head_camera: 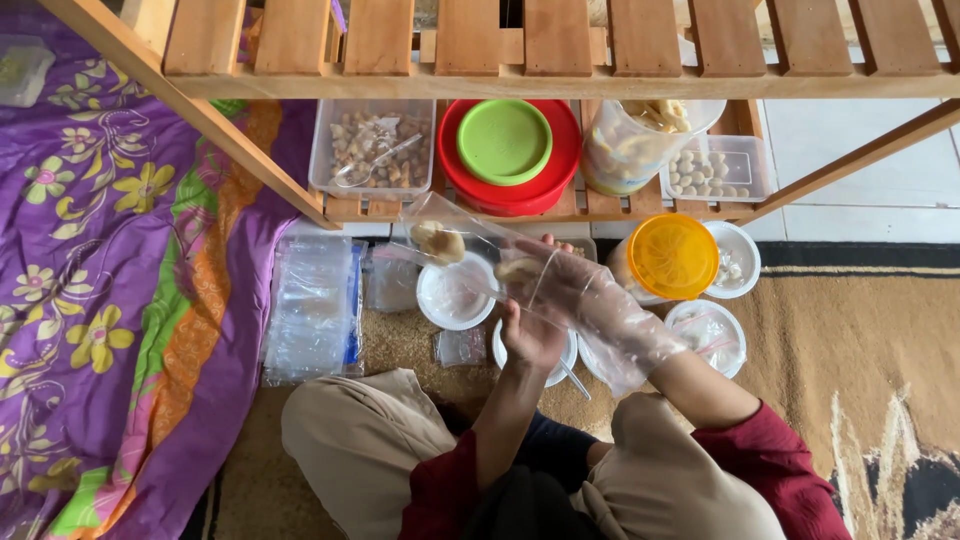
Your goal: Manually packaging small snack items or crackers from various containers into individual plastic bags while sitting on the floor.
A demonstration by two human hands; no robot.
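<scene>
Just below the wooden shelf (560, 82), the bare left hand (528, 335) pinches a clear plastic bag (470, 245) stretching toward ten o'clock, while the gloved right hand (580, 295) closes on a pale snack piece (517, 268) at its mouth.

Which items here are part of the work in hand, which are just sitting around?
In use:
- left hand, bare
- right hand, in a clear glove
- clear plastic bag with a fried snack piece inside
- white bowl below it

Lying about:
- stack of plastic bags
- orange-lidded jar
- red and green lidded tub
- purple floral cloth
</scene>
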